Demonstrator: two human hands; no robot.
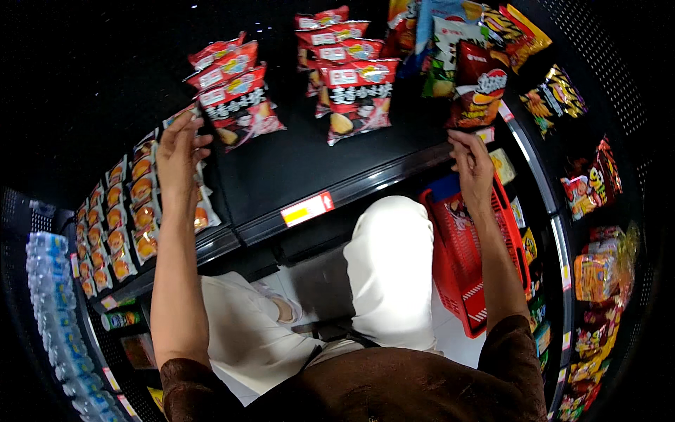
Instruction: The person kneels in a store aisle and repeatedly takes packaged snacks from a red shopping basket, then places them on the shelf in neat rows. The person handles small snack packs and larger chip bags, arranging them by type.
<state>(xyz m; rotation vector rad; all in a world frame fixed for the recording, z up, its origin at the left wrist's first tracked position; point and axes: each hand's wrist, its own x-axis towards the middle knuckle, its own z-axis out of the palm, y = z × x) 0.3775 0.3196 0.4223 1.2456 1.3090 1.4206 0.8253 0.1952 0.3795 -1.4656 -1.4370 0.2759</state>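
My left hand [181, 151] is raised at the left, fingers loosely bent and apart, with nothing visible in it. It is beside the front bag of a row of red and black snack bags [242, 112] on the black shelf [281, 176]. A second row of the same snack bags [362, 102] stands to the right, one behind another. Near the shelf's front edge, my right hand [472, 158] hangs with loosely curled fingers, holding nothing I can see. Just beyond its fingertips stands a brown snack bag [479, 88]; whether they touch is unclear.
A red shopping basket [460, 285] is on the floor beneath my right forearm. Packaged round pastries [144, 190] fill the shelf at left, with bottled water [60, 302] farther left. Snack shelves curve round the right side, including an orange package [598, 274]. A price tag [307, 209] marks the shelf edge.
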